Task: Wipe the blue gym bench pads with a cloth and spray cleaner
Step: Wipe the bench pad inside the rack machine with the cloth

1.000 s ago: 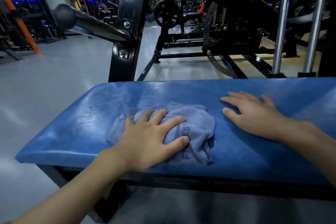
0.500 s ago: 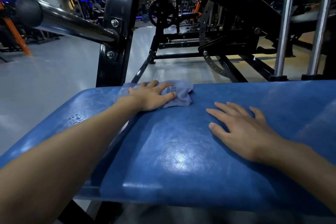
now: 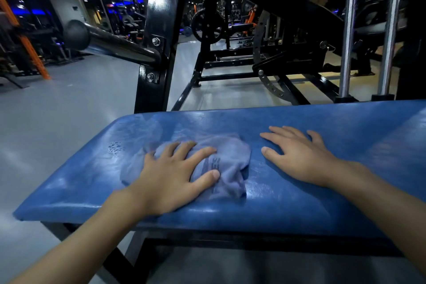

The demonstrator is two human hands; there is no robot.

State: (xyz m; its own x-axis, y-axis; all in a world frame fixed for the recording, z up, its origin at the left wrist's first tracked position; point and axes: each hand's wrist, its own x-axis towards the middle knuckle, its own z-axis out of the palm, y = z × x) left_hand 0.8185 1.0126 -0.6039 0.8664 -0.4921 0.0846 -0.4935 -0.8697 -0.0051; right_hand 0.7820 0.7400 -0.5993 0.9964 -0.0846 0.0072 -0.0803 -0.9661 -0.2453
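Observation:
The blue bench pad (image 3: 322, 200) runs across the view in front of me, its surface shiny and wet in patches, with droplets near its left end. A crumpled grey-blue cloth (image 3: 232, 157) with dark lettering lies on the pad left of centre. My left hand (image 3: 175, 175) presses flat on the cloth with fingers spread over it. My right hand (image 3: 299, 157) rests flat on the bare pad just right of the cloth, fingers apart, holding nothing. No spray bottle is in view.
A black upright post (image 3: 159, 37) with a chrome bar (image 3: 110, 46) sticking out to the left stands just behind the pad. Black machine frames (image 3: 265, 71) and two chrome guide rods (image 3: 348, 30) stand behind on the right. Grey floor (image 3: 57, 110) lies to the left.
My left hand has pulled the cloth back from the pad's far edge to the middle of the pad, nearer to me. The right hand stays flat on the pad.

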